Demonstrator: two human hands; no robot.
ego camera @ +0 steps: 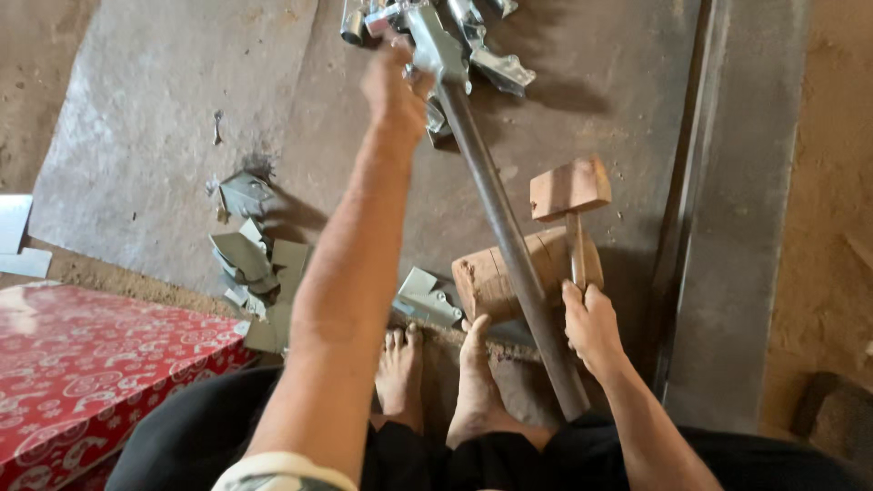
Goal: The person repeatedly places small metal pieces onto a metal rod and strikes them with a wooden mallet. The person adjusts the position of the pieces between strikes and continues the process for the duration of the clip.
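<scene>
My left hand (393, 88) reaches far forward and grips a bent sheet-metal piece (435, 50) at the top end of a long steel pipe (509, 236). The pipe slants from that piece down to my lap. My right hand (589, 320) is closed on the handle of a wooden mallet (570, 188), whose head hangs just right of the pipe. A round wooden block (496, 273) lies under the pipe, in front of my bare feet (444, 373).
More bent metal pieces (498, 68) lie at the top by the pipe's end, and a pile of cut sheet-metal parts (255, 264) sits left of my arm. A red patterned cushion (82, 364) is at lower left. A long steel bar (727, 218) runs along the right.
</scene>
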